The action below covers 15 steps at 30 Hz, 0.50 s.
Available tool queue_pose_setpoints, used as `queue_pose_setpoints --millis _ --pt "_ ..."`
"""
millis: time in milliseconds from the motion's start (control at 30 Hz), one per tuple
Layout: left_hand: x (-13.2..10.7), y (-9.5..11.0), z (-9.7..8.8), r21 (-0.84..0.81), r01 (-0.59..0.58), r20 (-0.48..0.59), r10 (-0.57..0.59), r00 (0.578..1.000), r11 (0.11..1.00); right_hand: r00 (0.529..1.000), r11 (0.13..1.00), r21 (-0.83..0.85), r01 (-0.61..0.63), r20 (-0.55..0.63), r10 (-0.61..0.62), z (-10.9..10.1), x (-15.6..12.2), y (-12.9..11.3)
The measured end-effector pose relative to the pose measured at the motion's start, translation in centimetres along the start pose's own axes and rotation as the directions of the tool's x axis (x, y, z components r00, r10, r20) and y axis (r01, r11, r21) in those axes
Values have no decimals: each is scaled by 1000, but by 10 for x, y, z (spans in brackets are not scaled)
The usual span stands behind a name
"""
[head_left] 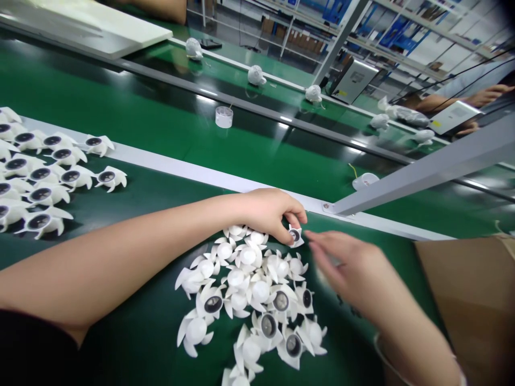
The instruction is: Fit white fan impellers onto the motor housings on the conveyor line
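Observation:
My left hand (271, 212) reaches across the green table (132, 327) and pinches a small white fan blade (295, 235) at the far edge of a loose pile of white fan blades (251, 300). My right hand (346, 268) hovers just right of that pile, blurred by motion, its fingers stretched toward the pinched blade; whether it holds anything does not show. Some blades in the pile lie hub up and show dark round centres.
Rows of white fan blades (44, 177) lie at the left. A brown cardboard box (475, 300) stands at the right. A grey metal bar (422, 171) slants above the green conveyor belt (181, 123), which carries wrapped white parts (256, 75). Another person's hands (483, 96) show at the far right.

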<state>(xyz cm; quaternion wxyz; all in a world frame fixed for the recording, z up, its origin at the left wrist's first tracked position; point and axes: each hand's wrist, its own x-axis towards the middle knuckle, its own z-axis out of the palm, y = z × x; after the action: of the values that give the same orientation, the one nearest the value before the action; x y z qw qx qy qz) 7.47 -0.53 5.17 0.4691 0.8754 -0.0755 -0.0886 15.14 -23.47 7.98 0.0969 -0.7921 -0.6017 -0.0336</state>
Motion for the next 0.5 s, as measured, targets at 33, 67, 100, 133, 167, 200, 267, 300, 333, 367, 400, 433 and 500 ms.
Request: queue_pose_setpoints --millis 33,67,100,133,167,200,267,300,333,367,400,433,500 --pt "0 0 0 -6 -1 2 1 1000 1000 991 990 32 -136 -2 136 -9 -3 15" --pt "-1 0 -1 -11 -2 5 3 1000 1000 956 956 5 -293 -18 293 -17 -5 32" --pt "-1 0 -1 -13 -4 8 4 1000 1000 886 884 -59 -463 -29 462 -25 -5 50" --pt "-1 -1 -2 -13 -6 9 6 1000 1000 803 798 -105 -594 -16 595 -32 -3 69" --pt "-1 -1 -2 -12 -7 7 8 1000 1000 741 734 -123 -668 -18 671 -36 2 86" --pt "-1 -1 -2 -10 -6 4 6 1000 1000 701 694 -129 -708 -13 713 -37 8 102" --pt "-1 -1 -3 -11 3 -4 -3 1000 1000 732 724 -137 -676 -8 682 -30 28 130" --pt "-1 -1 -3 -13 8 -7 -8 1000 1000 787 776 -154 -611 -18 616 -23 39 141" --pt "-1 -1 -2 -15 11 -10 -11 1000 1000 854 838 -177 -516 -23 520 -15 51 151" --pt "-1 -1 -2 -15 12 -12 -12 1000 1000 904 884 -203 -422 -17 428 -5 62 159" --pt "-1 -2 -2 -14 11 -15 -11 1000 1000 937 914 -219 -341 -4 349 3 73 167" --pt "-1 -2 -2 -12 9 -15 -9 1000 1000 955 932 -228 -282 25 295 11 82 173" --pt "-3 -2 -3 -17 9 -9 -9 1000 1000 960 944 -225 -242 86 267 18 95 182"
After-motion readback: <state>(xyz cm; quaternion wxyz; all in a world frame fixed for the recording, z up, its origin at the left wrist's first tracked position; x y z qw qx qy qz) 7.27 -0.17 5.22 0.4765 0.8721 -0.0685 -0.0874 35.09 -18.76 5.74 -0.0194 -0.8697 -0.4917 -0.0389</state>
